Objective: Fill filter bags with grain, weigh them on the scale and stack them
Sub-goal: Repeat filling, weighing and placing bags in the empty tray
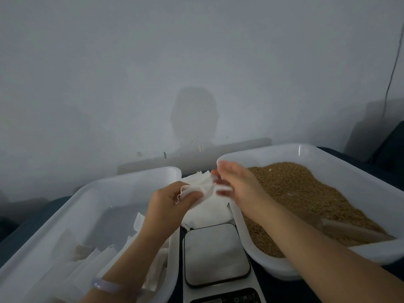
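My left hand (169, 203) pinches the rim of a white filter bag (192, 190) above the gap between the two tubs. My right hand (235, 182) is blurred beside the bag, fingers extended at its opening; whether they hold the bag I cannot tell. A pile of white filter bags (209, 212) lies behind the scale (216, 253), whose platform is bare. On the right, a white tub (306, 150) holds brown grain (293, 189). On the left, another white tub (91, 189) holds several filled bags (91, 259).
A scoop (349, 231) lies half buried in the grain at the right tub's near end. A pale wall stands close behind the tubs, with a dark cable (393, 68) at the right. The scale's display (229, 299) sits at the bottom edge.
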The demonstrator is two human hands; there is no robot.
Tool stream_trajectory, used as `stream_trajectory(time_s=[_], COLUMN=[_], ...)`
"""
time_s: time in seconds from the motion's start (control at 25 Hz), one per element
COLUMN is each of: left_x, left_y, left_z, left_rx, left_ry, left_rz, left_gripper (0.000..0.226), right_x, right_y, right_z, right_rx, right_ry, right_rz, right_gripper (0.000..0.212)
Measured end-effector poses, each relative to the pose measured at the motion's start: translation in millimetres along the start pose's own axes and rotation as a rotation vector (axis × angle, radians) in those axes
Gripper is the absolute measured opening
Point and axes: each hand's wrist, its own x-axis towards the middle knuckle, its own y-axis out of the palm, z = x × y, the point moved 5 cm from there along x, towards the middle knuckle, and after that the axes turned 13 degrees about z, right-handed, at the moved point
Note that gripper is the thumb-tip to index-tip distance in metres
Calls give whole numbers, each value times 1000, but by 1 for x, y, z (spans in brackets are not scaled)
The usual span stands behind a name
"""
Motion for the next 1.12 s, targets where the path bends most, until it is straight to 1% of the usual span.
stream_trajectory(time_s=[0.04,0.08,0.12,0.16,0.24,0.32,0.36,0.44,0.52,0.6,0.68,0.72,0.8,0.88,0.92,0.96,1.0,1.04,1.08,1.12], left_x=[1,1,0,-1,-2,-4,-4,-5,-5,-5,-3,-2,-2,-2,-3,-4,-5,-6,-7,-8], left_y=[-1,-1,-1,-1,0,-1,0,2,6,11,13,12,13,13,9,4,-3,-5,-3,2], left_z=[6,10,11,13,11,7,7,6,5,5,8,9,11,12,8,3,-5,-14,-21,-24], left_rx=[32,62,84,100,128,118,112,123,134,104,111,150,219,226,207,210,300,482,695,861], left_ry=[-63,-109,-135,-147,-134,-104,-96,-78,-50,-26,-87,-120,-125,-128,-131,-104,-15,94,197,237], left_rz=[-14,-16,-20,-24,-25,-16,-4,25,69,109,142,152,160,156,128,79,9,-45,-59,-22], left_gripper=[14,18,26,32,37,40,40,40,38,41,46,47,45,46,47,51,61,77,91,99], right_x=[-3,-7,-12,-17,-21,-22,-22,-23,-24,-23,-21,-20,-20,-21,-21,-21,-21,-21,-20,-20], right_y=[-2,-1,4,12,24,31,33,34,33,33,32,30,24,19,17,16,17,18,20,21], right_z=[9,16,20,21,18,15,13,10,7,4,5,7,12,13,12,10,9,8,7,6], right_rx=[-35,-88,-189,-317,-536,-681,-743,-858,-924,-939,-904,-862,-797,-785,-776,-756,-729,-701,-677,-664], right_ry=[-137,-248,-313,-333,-321,-298,-279,-260,-244,-214,-221,-234,-253,-222,-189,-149,-109,-76,-47,-25], right_rz=[-22,5,62,118,178,205,219,237,233,240,236,210,140,101,95,104,133,166,198,228], right_gripper=[42,39,34,28,17,11,13,24,28,24,23,21,16,13,19,30,40,46,50,51])
